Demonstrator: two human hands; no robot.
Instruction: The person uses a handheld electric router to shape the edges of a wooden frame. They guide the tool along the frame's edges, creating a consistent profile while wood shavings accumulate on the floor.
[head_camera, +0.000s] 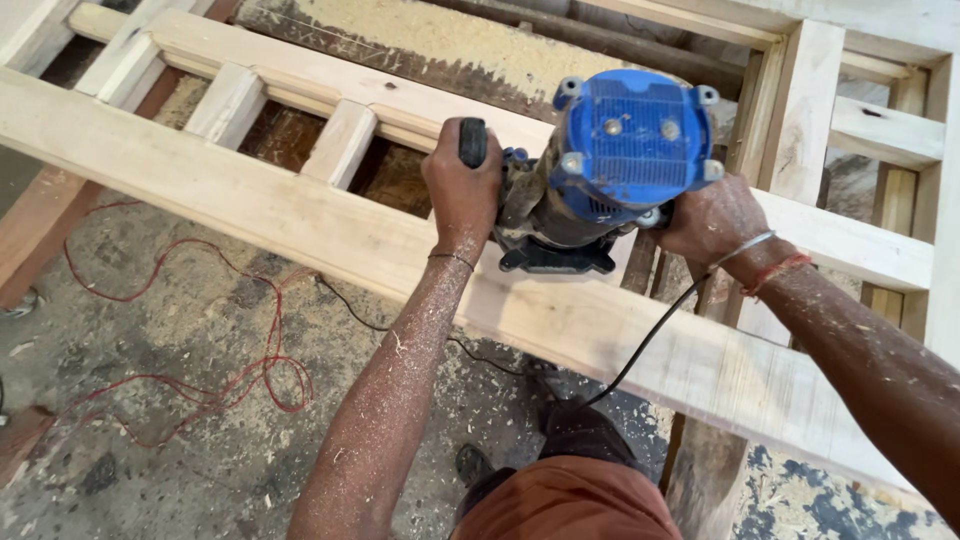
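Observation:
A blue-topped electric router (610, 165) stands on a long pale wooden rail (250, 205) of a frame. My left hand (462, 190) is shut on the router's black left handle. My right hand (712, 218) grips the handle on the other side, which the hand and the blue motor cap hide. The router's black base (555, 258) rests on the rail. Its black cord (650, 335) drops from the right side toward the floor. Sawdust coats both forearms.
The wooden frame has short cross slats (340, 140) behind the rail and more framing (880, 135) at the right. A red wire (240, 375) loops on the dusty concrete floor at the left. A pile of sawdust (450, 40) lies beyond the frame.

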